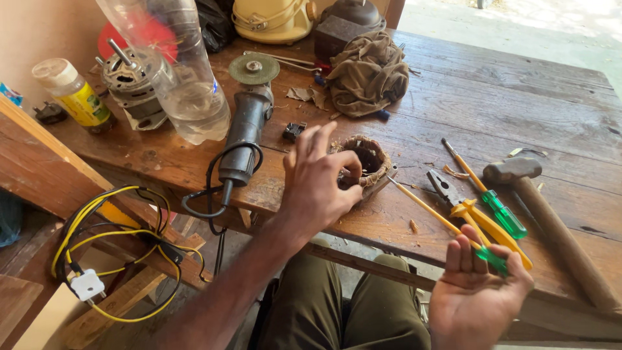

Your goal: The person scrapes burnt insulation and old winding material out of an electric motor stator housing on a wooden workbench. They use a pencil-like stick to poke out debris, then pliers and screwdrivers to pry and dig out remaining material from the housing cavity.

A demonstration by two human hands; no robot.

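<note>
Outdoors in bright daylight, sitting at a worn, cracked wooden plank surface (pixel 518 110). Curling the left hand (pixel 317 185) onto the near rim of a round brown motor stator wound with copper wire (pixel 370 159), closing thumb and bent forefinger on it and lifting two fingers free. Keeping the stator near the front edge of the surface. Closing the right hand (pixel 476 291), palm up, around the green plastic handle of a yellow-shafted screwdriver (pixel 433 210) and pointing the tip at the stator's right side; touching or just short, hard to tell.

Likely worth pressing the stator flat against the wood, keeping the tip on the metal core and off the thin windings, and easing rather than jabbing. Slipping could mean scraping the wire or running toward the left fingers.

Counting the rest:
- two screwdrivers, the held one and a second green-handled screwdriver (pixel 502 214) lying on the surface
- one pair of yellow-handled pliers (pixel 453 198) just beside it
- one wooden-handled hammer (pixel 551 220)
- one grey angle grinder (pixel 246 129)
- two bottles, a large clear plastic bottle (pixel 191 97) and a small yellow-labelled bottle (pixel 78 97)
- one bare electric motor (pixel 133 87)
- one crumpled olive cloth (pixel 368 74)
- one bundle of yellow and black wires with a white plug (pixel 87 284)
</note>
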